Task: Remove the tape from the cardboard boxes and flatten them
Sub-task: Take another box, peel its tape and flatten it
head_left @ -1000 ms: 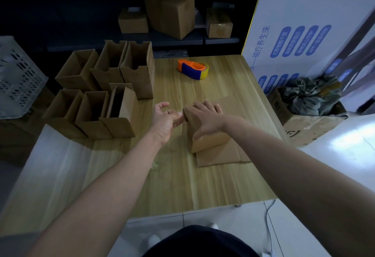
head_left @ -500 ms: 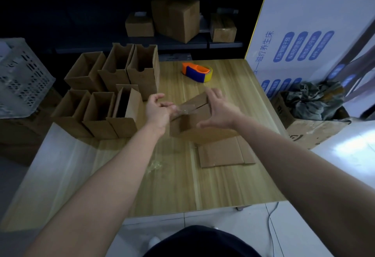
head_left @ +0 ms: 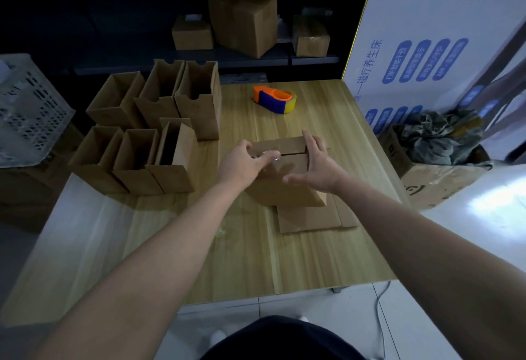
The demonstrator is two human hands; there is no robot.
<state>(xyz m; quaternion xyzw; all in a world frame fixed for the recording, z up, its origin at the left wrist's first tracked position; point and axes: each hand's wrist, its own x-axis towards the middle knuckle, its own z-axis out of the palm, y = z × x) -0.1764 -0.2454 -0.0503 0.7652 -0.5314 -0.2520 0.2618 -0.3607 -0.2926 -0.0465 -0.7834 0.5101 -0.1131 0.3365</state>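
Near the right edge of the table (head_left: 256,260), the box (head_left: 284,189) is being braced by the flat, uncurled right hand (head_left: 318,166). The tape (head_left: 270,156) on its seam is being pinched by the left hand (head_left: 242,163); it's best being peeled low along the seam, steadily.

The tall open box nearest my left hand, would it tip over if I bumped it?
Probably: the tall open box stands narrow and upright. No contents show, so likely light. The neighbouring box might prop one side.
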